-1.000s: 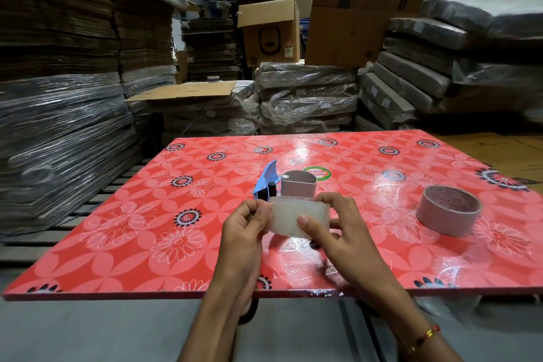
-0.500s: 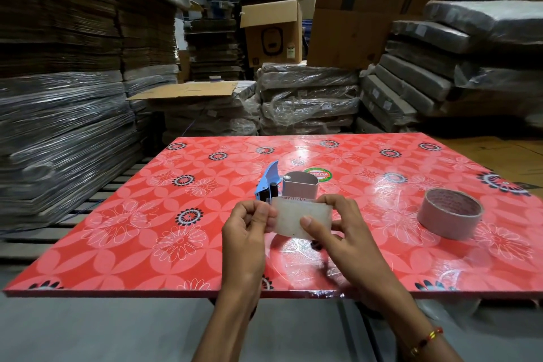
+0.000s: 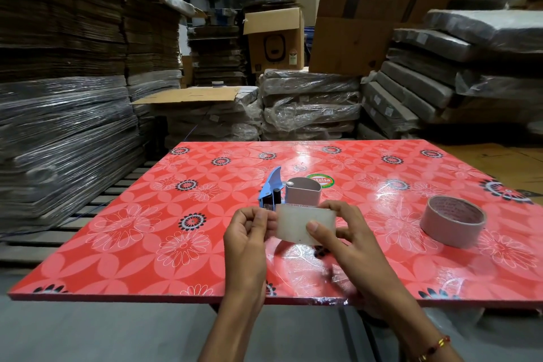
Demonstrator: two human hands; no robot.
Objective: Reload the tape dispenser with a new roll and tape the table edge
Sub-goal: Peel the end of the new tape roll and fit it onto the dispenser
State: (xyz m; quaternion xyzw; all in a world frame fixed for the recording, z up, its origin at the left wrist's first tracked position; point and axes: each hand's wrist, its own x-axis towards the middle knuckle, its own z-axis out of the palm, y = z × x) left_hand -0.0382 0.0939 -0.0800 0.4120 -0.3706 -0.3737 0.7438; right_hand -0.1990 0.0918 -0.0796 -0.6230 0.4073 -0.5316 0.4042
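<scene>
Both hands are raised together over the near part of the red, glossy, flower-patterned table [image 3: 123, 247], sharing one translucent whitish roll of clear tape [image 3: 305, 225]. The left hand [image 3: 246, 244] pinches the roll's left end between thumb and fingertips, seemingly picking at the loose tape end, though the end itself cannot be made out. The right hand [image 3: 346, 247] is closed round the roll's right side, thumb pressed flat on the front face to steady it. Holding it up close to the eyes would suit finding and peeling the start of the tape before loading. Just behind the hands, resting on the table, lies the blue-handled tape dispenser with its grey oval metal body [image 3: 296, 192]; the body looks hollow and open, with no roll seated in it, which fits a reload not yet done. Well apart on the right lies a brownish cardboard-cored tape roll [image 3: 452, 223], flat on its side, its centre empty. The near table edge [image 3: 317, 301] carries a crinkled glossy strip in one place.
</scene>
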